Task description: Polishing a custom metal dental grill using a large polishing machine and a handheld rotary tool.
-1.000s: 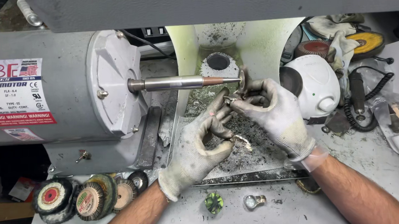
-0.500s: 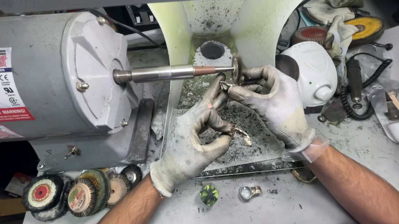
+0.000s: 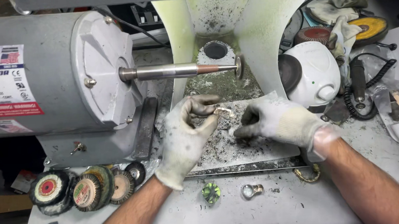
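Note:
My left hand (image 3: 187,135), in a dirty white glove, pinches a small pale metal piece (image 3: 224,111) between thumb and forefinger, above the perforated tray (image 3: 255,152). My right hand (image 3: 278,122), gloved too, reaches down with bunched fingertips onto the dark debris on the tray; whether it holds anything I cannot tell. Both hands are below the small polishing wheel (image 3: 238,67) on the tapered spindle (image 3: 180,71) of the grey motor (image 3: 50,73).
A pale dust hood (image 3: 258,28) surrounds the wheel. Several round brush wheels (image 3: 84,188) lie at front left. A green faceted stone (image 3: 210,192), a silver ring (image 3: 249,190) and a brass ring (image 3: 307,174) sit on the bench. A white domed unit (image 3: 314,73) and a corded handpiece (image 3: 357,80) stand right.
Both hands have dropped away from the polishing wheel to the tray. The left keeps the small piece; the right has let go and moved down to the tray.

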